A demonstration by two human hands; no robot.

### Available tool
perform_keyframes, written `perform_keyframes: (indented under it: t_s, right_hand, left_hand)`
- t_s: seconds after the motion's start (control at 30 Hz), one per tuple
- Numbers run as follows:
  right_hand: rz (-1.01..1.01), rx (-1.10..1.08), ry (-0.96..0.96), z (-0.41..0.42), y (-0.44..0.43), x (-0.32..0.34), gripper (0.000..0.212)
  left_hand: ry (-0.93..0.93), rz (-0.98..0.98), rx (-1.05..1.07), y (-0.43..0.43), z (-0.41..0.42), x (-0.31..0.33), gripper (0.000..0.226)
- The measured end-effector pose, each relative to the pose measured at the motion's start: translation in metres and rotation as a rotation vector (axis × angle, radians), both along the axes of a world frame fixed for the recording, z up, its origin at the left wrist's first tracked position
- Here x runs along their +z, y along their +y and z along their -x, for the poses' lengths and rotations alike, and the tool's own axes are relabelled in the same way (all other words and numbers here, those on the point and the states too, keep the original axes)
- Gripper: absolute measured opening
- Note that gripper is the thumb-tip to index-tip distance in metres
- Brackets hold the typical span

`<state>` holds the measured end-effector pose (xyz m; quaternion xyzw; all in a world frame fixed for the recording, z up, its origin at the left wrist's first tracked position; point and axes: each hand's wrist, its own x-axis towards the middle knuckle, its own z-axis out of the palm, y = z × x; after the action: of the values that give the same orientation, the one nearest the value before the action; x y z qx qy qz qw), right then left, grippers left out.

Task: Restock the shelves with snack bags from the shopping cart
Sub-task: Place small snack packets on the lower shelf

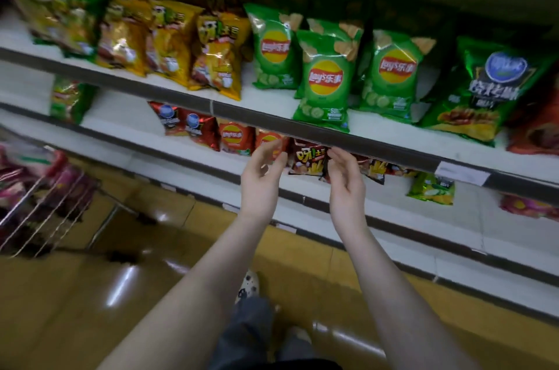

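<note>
A: Where is the dark red snack bag [307,159]?

B: Just under the price rail [378,144], on the white shelf [378,188] below it. It stands upright with its printed face towards the camera, its long axis running up and down and leaning a little to the right.

A: And the top of it?

B: The top is tucked behind the rail and hidden. Only the lower part shows.

A: Where does it sit against the fingers?

B: It is between the two hands. The right hand [344,185] is below the rail at the bag's right edge, with its fingers [335,154] curled over that edge. It seems to pinch the edge, though the thumb side is hard to make out. The left hand [261,179] is just beside the bag's left edge. Its fingers [270,147] are loosely curved and released, grasping nothing.

A: What else is under the rail?

B: There are orange-red chip bags [236,136], one of them partly behind the left hand. More dark bags to the right are mostly cut off by the rail.

A: Above the rail?

B: Green chip bags [325,82] stand upright, and one of them overhangs the rail.

A: The shopping cart [45,203]?

B: It is far left of the rail and low, blurred, with pink bags [18,170] inside that I cannot read.
</note>
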<state>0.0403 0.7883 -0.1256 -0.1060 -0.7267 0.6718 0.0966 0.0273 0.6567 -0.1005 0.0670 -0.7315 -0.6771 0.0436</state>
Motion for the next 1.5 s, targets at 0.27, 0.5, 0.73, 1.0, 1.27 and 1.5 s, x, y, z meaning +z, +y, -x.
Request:
perform_keyframes:
  t_s: [0.27, 0.5, 0.73, 1.0, 1.27, 1.5]
  right_hand:
    - [0.105, 0.242, 0.053, 0.000, -0.114, 0.037, 0.027]
    - [0.131, 0.508, 0.071, -0.005, -0.293, 0.045, 0.032]
    - [0.160, 0.638, 0.061, -0.017, -0.484, 0.053, 0.022]
    - [0.174, 0.682, -0.002, 0.016, -0.617, 0.042, 0.018]
    - [0.104, 0.673, -0.142, 0.101, -0.721, -0.009, 0.016]
    - [0.049, 0.629, -0.266, 0.166, -0.775, -0.047, 0.016]
  left_hand:
    - [0.054, -0.025, 0.234, -0.110, -0.032, 0.036, 0.023]
    - [0.078, -0.031, 0.514, -0.291, -0.074, 0.051, 0.020]
    - [0.126, -0.063, 0.720, -0.474, -0.120, 0.065, 0.021]
    - [0.067, -0.052, 0.838, -0.600, -0.110, 0.042, 0.021]
    - [-0.052, -0.065, 0.917, -0.701, -0.031, 0.006, 0.019]
    - [-0.185, -0.073, 0.878, -0.763, 0.043, -0.021, 0.017]
